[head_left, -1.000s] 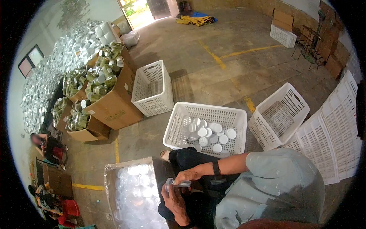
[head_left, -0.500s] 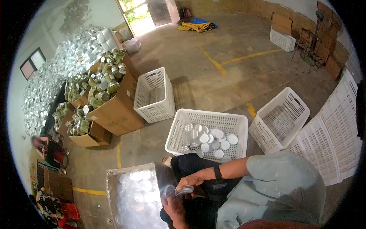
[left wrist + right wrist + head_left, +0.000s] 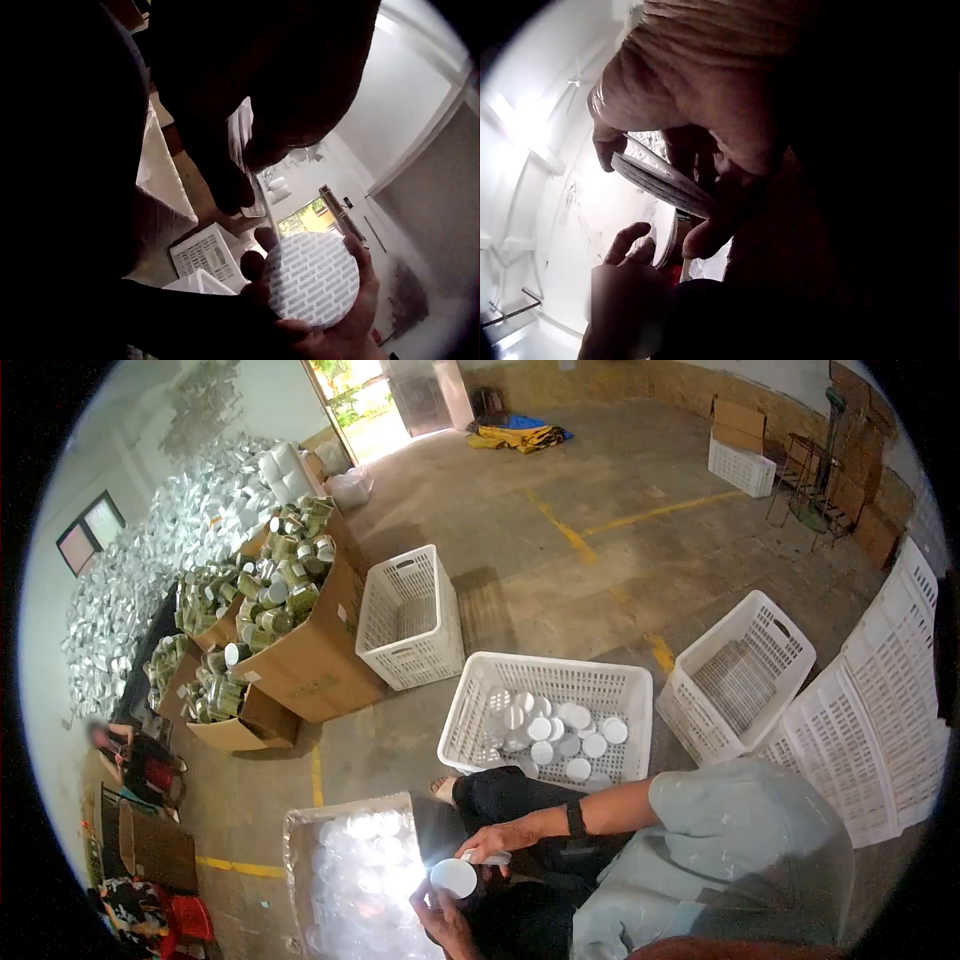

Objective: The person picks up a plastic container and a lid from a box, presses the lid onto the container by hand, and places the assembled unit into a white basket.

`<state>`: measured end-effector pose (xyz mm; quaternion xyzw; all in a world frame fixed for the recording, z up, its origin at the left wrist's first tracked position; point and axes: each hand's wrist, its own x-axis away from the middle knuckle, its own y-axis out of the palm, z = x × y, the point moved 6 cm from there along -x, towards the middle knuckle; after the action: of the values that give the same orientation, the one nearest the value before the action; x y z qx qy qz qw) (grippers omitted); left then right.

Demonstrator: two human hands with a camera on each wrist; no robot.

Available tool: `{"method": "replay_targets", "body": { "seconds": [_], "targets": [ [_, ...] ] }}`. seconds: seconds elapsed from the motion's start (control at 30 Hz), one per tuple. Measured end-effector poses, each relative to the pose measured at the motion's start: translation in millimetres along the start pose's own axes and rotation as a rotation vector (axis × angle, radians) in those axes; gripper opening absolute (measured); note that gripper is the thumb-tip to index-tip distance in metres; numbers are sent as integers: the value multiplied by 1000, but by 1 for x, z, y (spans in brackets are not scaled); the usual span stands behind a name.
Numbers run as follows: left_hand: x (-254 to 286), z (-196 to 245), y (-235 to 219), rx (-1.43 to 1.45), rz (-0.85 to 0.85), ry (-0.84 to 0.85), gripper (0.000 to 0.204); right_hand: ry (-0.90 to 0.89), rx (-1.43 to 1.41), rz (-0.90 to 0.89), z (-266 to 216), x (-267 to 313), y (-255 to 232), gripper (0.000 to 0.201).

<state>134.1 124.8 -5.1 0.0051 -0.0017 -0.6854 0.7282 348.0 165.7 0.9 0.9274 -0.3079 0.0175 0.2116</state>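
My left hand [image 3: 445, 925] holds a round white jar lid [image 3: 454, 878], its flat face toward the head camera. In the left wrist view this hand is a dark shape at the top, with the lid [image 3: 241, 135] nearly edge-on. My right hand [image 3: 492, 840] pinches printed round seal liners [image 3: 664, 186], stacked edge-on in the right wrist view. Rows of print face the left wrist camera on the front liner [image 3: 313, 279]. Both hands are close together over the lap, beside a carton [image 3: 352, 802] heaped with shiny translucent round pieces. Shadow hides parts of the fingers.
A white crate [image 3: 645, 705] with loose white lids stands ahead of the legs. More white crates [image 3: 410, 660] [image 3: 690, 710] flank it. Cartons [image 3: 325, 685] of filled jars stand at left, before a silvery heap [image 3: 150, 550]. Two people sit at far left, one person [image 3: 135, 760] nearer the cartons.
The lid in my left hand has turned from edge-on to face the head camera. The left hand has shifted slightly; the right hand keeps its grip on the liners.
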Motion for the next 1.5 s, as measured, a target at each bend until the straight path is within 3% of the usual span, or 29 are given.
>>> {"method": "replay_targets", "body": {
  "seconds": [0.1,0.2,0.27,0.37,0.43,0.47,0.53,0.57,0.6,0.7,0.8,1.03,1.17,1.23,1.37,1.5],
  "targets": [
    [2,12,11,-152,-58,-93,47,8,-24,-21,2,-2,-1,74],
    [6,26,19,-140,44,39,59,1,2,4,-1,2,1,72],
    [9,34,23,-125,89,-115,68,-36,13,21,-5,4,2,70],
    [5,15,16,-196,135,16,67,35,108,-4,6,1,0,70],
    [8,29,28,-18,144,38,57,-61,113,24,17,-5,-8,77],
    [7,29,26,-44,135,-27,63,-56,91,30,4,-2,-2,77],
    [10,55,32,-108,191,9,59,-47,77,42,2,-5,-2,70],
    [11,48,26,-111,243,-83,58,-51,38,43,-5,0,5,67],
    [11,49,26,-138,241,-3,57,-6,38,60,-5,5,6,66],
    [10,46,26,-97,254,-83,56,18,108,81,-16,9,9,70],
    [5,43,28,-53,243,-79,55,6,111,57,-14,5,7,72],
    [2,31,42,-2,16,-128,55,28,167,93,-15,6,7,79],
    [3,29,41,1,29,-122,60,80,255,61,-11,6,9,83],
    [0,25,40,-95,16,-127,65,25,361,69,-11,3,7,84],
    [-4,22,36,-151,34,-108,67,31,322,90,-12,2,8,83],
    [-3,33,42,12,34,-160,65,6,264,142,-12,2,4,80]
  ]
}}
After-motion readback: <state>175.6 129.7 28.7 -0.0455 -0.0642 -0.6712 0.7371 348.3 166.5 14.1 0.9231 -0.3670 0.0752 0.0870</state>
